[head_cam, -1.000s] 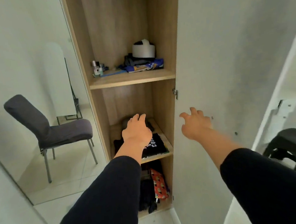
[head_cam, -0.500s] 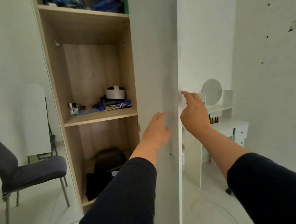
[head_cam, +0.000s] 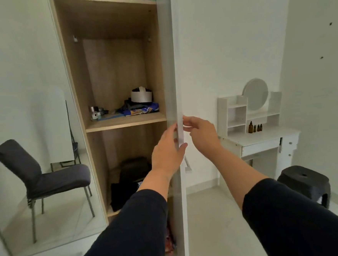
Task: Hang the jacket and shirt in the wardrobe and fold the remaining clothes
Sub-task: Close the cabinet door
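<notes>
White door (head_cam: 170, 67) edge between hands

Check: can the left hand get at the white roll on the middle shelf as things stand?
Probably yes. The left hand rests on the inner face of the door edge, on the open side of the wardrobe. The white roll sits up and left of it with nothing visible between them.
</notes>
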Demonstrator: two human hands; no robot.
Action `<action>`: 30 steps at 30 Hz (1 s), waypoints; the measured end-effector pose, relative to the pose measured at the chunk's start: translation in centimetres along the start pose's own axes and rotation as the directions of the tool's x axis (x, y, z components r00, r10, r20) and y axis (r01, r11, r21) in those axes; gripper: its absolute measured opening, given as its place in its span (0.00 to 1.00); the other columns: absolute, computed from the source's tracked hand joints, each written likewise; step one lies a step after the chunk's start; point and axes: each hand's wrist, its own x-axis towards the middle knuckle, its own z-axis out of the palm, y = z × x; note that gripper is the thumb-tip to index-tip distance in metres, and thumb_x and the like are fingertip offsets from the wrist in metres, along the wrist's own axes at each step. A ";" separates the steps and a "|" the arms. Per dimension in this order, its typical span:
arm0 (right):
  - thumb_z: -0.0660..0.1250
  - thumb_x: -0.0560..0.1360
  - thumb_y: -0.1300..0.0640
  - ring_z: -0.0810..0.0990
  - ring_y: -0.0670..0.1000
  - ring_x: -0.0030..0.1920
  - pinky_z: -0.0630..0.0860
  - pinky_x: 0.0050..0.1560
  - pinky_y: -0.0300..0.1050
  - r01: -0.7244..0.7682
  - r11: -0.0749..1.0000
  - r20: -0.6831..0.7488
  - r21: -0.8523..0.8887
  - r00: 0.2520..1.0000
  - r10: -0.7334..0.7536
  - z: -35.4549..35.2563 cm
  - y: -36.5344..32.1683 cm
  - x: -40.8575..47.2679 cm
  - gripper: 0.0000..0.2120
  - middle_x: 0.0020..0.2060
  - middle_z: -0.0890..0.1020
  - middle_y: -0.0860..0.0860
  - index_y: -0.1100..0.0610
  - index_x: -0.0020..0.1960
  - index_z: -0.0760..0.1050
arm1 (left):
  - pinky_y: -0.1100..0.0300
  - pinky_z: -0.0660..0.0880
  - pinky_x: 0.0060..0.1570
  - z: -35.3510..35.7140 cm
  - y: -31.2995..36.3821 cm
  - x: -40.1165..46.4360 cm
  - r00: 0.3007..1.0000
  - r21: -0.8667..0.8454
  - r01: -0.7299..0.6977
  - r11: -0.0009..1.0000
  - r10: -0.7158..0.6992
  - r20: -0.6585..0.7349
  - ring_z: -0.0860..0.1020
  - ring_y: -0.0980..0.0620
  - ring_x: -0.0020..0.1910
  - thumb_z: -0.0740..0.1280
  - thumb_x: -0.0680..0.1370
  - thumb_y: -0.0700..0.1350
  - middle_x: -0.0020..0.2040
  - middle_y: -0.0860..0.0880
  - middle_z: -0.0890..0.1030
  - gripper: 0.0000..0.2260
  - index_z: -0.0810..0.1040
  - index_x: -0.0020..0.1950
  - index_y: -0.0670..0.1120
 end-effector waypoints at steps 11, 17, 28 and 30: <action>0.56 0.80 0.65 0.79 0.45 0.46 0.70 0.44 0.26 0.327 0.914 0.254 -0.241 0.930 -0.266 16.9 -2.1 2.4 0.30 0.61 0.79 0.49 0.39 0.75 0.57 | 0.59 0.78 0.53 -11.9 -12.3 0.3 0.955 0.064 0.174 0.983 -0.152 -0.256 0.79 0.56 0.53 0.63 0.79 0.45 0.58 0.56 0.79 0.18 0.68 0.68 0.55; 0.58 0.77 0.69 0.78 0.51 0.51 0.75 0.54 0.41 0.440 0.844 0.350 -0.307 0.877 -0.329 26.0 -4.1 5.0 0.38 0.55 0.76 0.49 0.42 0.77 0.48 | 0.64 0.72 0.55 -17.8 -19.8 4.2 0.969 0.034 0.185 0.982 -0.177 -0.169 0.77 0.56 0.57 0.60 0.81 0.42 0.60 0.54 0.78 0.20 0.65 0.72 0.54; 0.60 0.74 0.65 0.35 0.51 0.76 0.37 0.73 0.59 0.484 0.581 0.478 -0.654 0.860 -0.179 38.1 -3.4 12.1 0.44 0.74 0.29 0.49 0.54 0.77 0.31 | 0.42 0.54 0.73 -23.3 -31.2 11.7 0.927 0.537 0.327 0.778 -0.374 -0.022 0.44 0.49 0.78 0.62 0.77 0.38 0.78 0.53 0.36 0.37 0.42 0.78 0.48; 0.59 0.75 0.65 0.34 0.51 0.76 0.38 0.74 0.58 0.476 0.585 0.473 -0.656 0.864 -0.172 39.5 -3.1 13.4 0.43 0.74 0.28 0.49 0.55 0.77 0.31 | 0.43 0.53 0.74 -23.5 -32.7 12.7 0.918 0.533 0.345 0.773 -0.397 -0.018 0.44 0.49 0.78 0.62 0.77 0.38 0.77 0.54 0.35 0.37 0.42 0.78 0.48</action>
